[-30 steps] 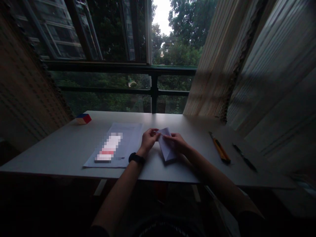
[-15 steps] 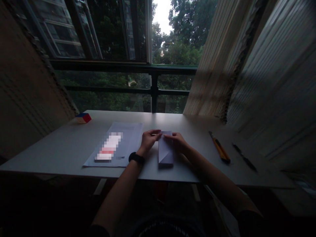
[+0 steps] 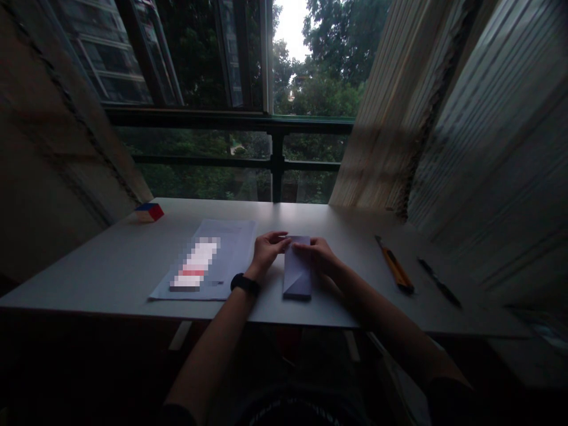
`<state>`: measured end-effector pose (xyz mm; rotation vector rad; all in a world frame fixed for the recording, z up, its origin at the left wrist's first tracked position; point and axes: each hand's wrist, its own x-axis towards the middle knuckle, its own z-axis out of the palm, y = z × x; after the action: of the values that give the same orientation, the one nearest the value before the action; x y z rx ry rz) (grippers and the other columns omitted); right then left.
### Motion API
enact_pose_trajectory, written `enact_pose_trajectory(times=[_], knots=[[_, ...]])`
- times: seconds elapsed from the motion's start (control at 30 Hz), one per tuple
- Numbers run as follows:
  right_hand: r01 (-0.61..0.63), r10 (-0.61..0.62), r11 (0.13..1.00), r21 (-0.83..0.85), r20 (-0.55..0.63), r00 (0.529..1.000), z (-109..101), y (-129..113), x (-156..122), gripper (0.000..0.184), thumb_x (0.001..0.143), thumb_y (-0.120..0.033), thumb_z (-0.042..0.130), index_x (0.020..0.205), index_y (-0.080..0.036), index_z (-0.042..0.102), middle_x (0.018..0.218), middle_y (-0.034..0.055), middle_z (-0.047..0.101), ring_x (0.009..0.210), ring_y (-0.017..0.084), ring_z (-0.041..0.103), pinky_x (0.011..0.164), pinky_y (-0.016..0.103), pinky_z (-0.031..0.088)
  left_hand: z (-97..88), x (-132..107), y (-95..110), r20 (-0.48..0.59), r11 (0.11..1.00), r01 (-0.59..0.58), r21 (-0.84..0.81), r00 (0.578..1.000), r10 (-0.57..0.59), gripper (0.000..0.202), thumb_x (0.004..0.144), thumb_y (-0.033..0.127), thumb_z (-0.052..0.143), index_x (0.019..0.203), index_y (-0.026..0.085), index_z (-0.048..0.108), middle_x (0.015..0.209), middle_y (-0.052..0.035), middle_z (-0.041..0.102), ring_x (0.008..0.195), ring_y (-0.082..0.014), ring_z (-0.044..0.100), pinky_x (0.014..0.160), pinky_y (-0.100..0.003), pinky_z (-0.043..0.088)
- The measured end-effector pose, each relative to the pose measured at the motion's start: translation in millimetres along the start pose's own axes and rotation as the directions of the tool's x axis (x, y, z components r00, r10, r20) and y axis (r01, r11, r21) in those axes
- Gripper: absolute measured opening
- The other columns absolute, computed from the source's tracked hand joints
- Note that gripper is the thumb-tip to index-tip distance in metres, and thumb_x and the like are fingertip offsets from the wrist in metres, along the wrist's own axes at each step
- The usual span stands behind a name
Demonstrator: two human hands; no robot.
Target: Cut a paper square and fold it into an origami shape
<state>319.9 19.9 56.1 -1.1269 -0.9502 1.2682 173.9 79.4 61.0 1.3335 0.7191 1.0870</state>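
Folded white rectangular paper (image 3: 296, 269) now lies straight, no longer slanted, its sides squared; left hand (image 3: 266, 249) and right hand (image 3: 325, 254) pinch its far end between thumb and fingers.

Super dim, window-lit, stretchy at the edges

Pretty much all the light looks like it's coming through the window (image 3: 268, 59) up ahead, with that patch of sky (image 3: 290, 29) blown out to plain white. The white table (image 3: 110, 266) gets a pale sheen along its far side, goes dull grey nearer the camera, and most stuff below its front edge is near-black. Soft shadow under the right forearm (image 3: 377, 307), creases on the folded paper (image 3: 297, 272) kinda mushy. Curtain (image 3: 492, 118) on the right smears and stretches toward the corner, plus a chunky pixelated block (image 3: 195, 264) over the sheet (image 3: 239, 251).
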Motion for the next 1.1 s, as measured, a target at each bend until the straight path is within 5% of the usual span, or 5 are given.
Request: enact_pose_trajectory(times=[1.1], knots=[[-0.011, 0.011, 1.0, 0.007, -0.005, 1.0, -1.9, -1.2, -0.3, 0.034, 0.05, -0.034, 0.078, 0.072, -0.01, 0.068, 0.06, 0.0039, 0.063, 0.048, 0.011, 0.053, 0.046, 0.023, 0.037, -0.2, -0.8, 1.6, 0.06, 0.998, 0.023, -0.05, 0.998, -0.02, 0.044, 0.05, 0.038, 0.077, 0.084, 0.011, 0.067, 0.073, -0.0069, 0.068, 0.062, -0.0161, 0.062, 0.059, -0.03, 0.053]])
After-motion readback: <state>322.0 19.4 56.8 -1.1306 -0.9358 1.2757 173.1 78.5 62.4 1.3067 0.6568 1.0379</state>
